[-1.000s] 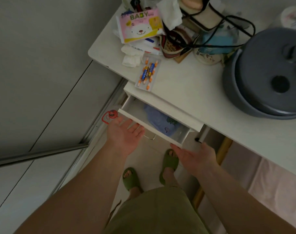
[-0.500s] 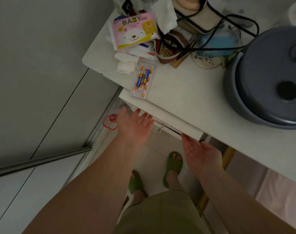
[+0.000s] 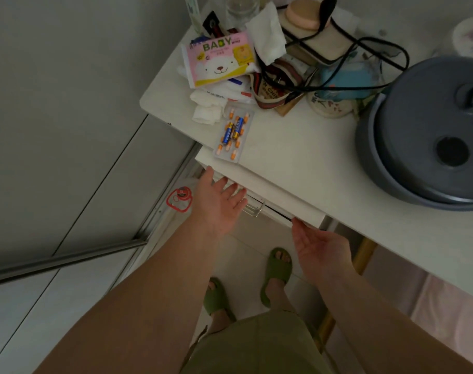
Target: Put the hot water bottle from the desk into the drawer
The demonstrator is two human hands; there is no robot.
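The drawer (image 3: 273, 209) under the white desk (image 3: 297, 163) is pushed almost fully in; only a thin strip of its front and its metal handle (image 3: 254, 209) show. My left hand (image 3: 219, 203) rests flat against the left part of the drawer front, fingers spread, holding nothing. My right hand (image 3: 319, 245) is at the drawer's right end, palm up, fingertips touching its lower edge. The hot water bottle is hidden from view.
On the desk stand a large grey pot (image 3: 432, 136), a blister pack with two batteries (image 3: 233, 136) at the front edge, a pink baby-wipes pack (image 3: 219, 63) and clutter with a black cable (image 3: 365, 47). Below are my green slippers (image 3: 277, 268) and a bag with red print (image 3: 179, 202).
The drawer was open with a blue item inside it; both hands have pushed it in under the desk, and the blue item is now out of sight.
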